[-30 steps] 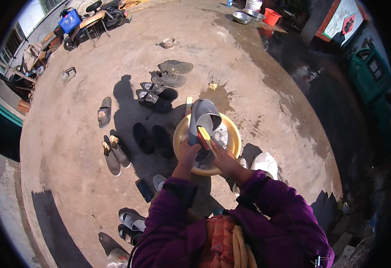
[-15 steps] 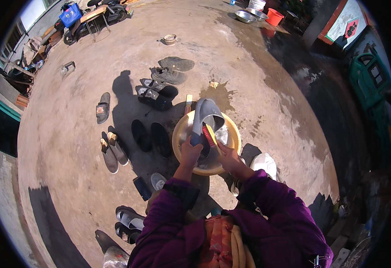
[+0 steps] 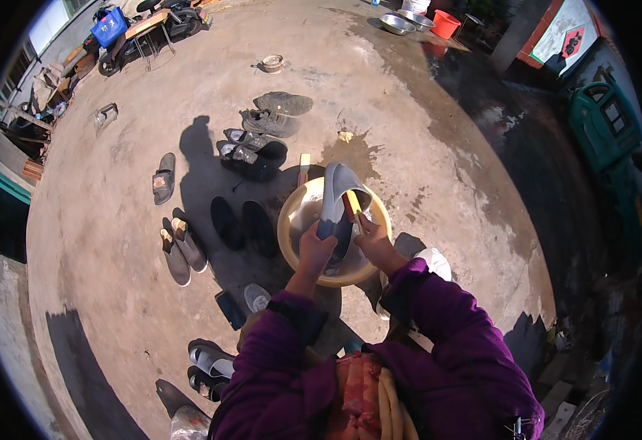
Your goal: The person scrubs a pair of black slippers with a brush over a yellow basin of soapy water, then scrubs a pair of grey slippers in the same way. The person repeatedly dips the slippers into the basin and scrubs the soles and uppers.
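My left hand (image 3: 316,249) is closed round the side of a grey slipper (image 3: 333,198), held up over a yellow basin (image 3: 286,233). In my right hand (image 3: 374,243) is a scrub brush (image 3: 355,204) with a yellow back and red bristles. Its front end reaches into the slipper's opening, so part of the brush is hidden under the upper. The basin stands on the ground in front of me, and what lies at its bottom is mostly covered by the slipper. Just beyond its rim lies another brush-like tool (image 3: 304,166) with a pale end.
Left of the basin are dark slip-ons (image 3: 259,229), grey shoes (image 3: 176,257), a lone slipper (image 3: 164,180) and several dark shoes (image 3: 252,158). A phone-like dark slab (image 3: 230,309) lies near a white shoe (image 3: 256,297). Far off stand metal bowls (image 3: 396,25) and a red bucket (image 3: 446,25).
The brush has gone deeper into the slipper's opening, with my right hand closer to it. My left hand still grips the slipper. The whole view has shifted slightly.
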A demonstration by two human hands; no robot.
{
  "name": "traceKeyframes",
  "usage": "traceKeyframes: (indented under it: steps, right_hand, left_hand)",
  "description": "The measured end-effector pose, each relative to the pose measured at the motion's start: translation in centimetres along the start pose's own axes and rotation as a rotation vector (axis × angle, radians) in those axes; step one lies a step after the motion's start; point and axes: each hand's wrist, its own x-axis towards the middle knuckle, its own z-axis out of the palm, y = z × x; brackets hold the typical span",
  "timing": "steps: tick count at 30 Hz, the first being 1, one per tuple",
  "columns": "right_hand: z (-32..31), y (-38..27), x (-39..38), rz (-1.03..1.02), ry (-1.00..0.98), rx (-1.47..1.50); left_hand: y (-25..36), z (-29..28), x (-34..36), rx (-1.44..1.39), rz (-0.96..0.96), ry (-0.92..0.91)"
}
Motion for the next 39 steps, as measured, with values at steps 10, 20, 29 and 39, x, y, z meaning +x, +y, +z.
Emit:
traceKeyframes:
  steps: [10, 20, 29, 39]
  right_hand:
    - [4.5, -1.6, -7.9, -0.205, -0.045, -0.265]
    - [1.9, -5.7, -0.3, -0.018, -0.013, -0.279]
    - [-2.5, -5.7, -5.5, 0.191, -0.158, 0.852]
    - [-4.8, -6.0, 0.8, 0.072, 0.033, 1.649]
  left_hand:
    - [-1.0, -0.8, 2.2, -0.453, -0.070, 0.158]
    - [-0.2, 0.2, 1.9, -0.492, -0.126, 0.165]
    - [2.6, -1.6, 2.0, -0.380, 0.051, 0.140]
    - [3.2, 2.1, -1.3, -0.019, 0.233, -0.003]
